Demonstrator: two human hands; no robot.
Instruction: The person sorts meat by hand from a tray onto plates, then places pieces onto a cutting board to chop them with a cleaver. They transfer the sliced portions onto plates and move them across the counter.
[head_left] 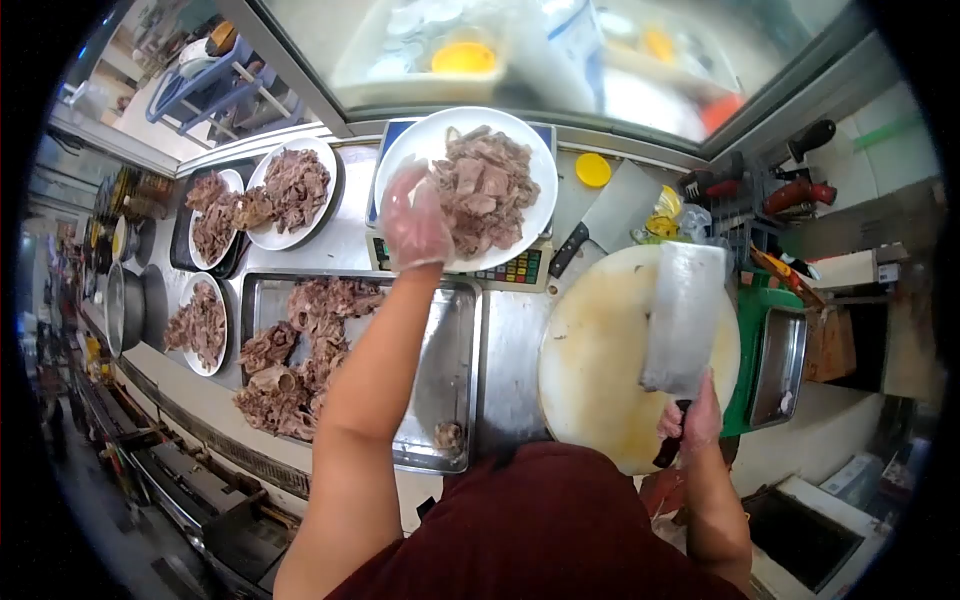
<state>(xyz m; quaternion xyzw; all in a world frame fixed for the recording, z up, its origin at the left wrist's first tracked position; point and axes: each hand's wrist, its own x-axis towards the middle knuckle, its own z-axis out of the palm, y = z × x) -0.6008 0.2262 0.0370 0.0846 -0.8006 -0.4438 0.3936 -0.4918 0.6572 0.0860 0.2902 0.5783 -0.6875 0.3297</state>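
Note:
My left hand, in a clear glove, is over the left part of a white plate of sliced meat; its fingers are blurred. Beneath the plate is a scale with a keypad. My right hand, also gloved, is closed round the dark handle of a broad cleaver. The cleaver's blade is over the right half of a round, stained chopping board. Below and left of the scale, a metal tray holds chunks of meat.
Three white plates of meat are at the left. A second knife and a yellow lid lie beyond the board. A green container and a small metal tray are at the right.

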